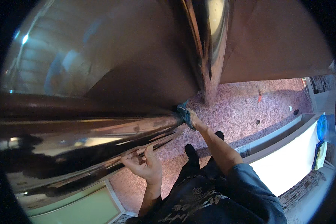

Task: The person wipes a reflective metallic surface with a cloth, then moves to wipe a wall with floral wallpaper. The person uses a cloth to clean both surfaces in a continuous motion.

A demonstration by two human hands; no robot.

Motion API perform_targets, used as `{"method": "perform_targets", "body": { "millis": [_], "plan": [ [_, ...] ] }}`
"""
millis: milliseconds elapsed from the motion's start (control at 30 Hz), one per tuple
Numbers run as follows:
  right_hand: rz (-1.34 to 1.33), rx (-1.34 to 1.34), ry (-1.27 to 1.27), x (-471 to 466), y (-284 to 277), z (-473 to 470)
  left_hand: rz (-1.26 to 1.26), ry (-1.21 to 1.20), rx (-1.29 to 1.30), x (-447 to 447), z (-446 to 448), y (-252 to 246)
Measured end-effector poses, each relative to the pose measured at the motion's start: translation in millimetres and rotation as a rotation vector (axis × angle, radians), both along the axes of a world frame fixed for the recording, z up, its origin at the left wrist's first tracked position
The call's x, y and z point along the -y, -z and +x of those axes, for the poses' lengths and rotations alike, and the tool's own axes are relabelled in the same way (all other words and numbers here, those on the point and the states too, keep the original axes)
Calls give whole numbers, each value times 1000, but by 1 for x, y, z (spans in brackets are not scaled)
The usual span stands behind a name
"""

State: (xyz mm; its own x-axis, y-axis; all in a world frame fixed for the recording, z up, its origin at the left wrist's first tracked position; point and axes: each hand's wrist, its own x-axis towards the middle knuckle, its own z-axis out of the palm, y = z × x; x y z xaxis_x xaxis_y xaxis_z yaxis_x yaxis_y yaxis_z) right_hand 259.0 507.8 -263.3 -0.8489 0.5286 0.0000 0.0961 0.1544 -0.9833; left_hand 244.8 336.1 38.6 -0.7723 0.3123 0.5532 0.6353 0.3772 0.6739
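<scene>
My right hand (195,120) grips a dark blue-grey cloth (184,113) low down, where the glossy brown panel (145,84) meets the carpet. The cloth hides most of its fingers. My left hand (144,166) is lower left, palm turned up, fingers curled and thumb raised, close against the long shiny brown edge (112,159) of a reflective surface. Whether it grips that edge cannot be made out. Bright reflections run along the shiny surface. A narrow wood-toned upright (211,86) stands just beyond my right hand.
A second brown panel (268,42) stands at the far right. Small bits, one a red piece (259,96), lie on the pinkish carpet (238,112). To the right are a white-topped unit (288,156) and a blue-lidded container (322,127). A green panel (78,207) is lower left.
</scene>
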Motion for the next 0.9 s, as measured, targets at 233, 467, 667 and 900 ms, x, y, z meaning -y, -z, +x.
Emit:
{"method": "perform_targets", "body": {
  "millis": [233,467,667,900],
  "plan": [
    [-142,135,329,46,74,4,94,65,26,-2,-5,1],
    [-464,-37,574,63,-20,-7,107,75,41,-4,-6,6],
    [76,-225,497,68,-193,7,147,125,78,-8,-7,7],
    [74,-387,580,63,-212,-6,130,142,84,-8,-6,-1]
  ]
}}
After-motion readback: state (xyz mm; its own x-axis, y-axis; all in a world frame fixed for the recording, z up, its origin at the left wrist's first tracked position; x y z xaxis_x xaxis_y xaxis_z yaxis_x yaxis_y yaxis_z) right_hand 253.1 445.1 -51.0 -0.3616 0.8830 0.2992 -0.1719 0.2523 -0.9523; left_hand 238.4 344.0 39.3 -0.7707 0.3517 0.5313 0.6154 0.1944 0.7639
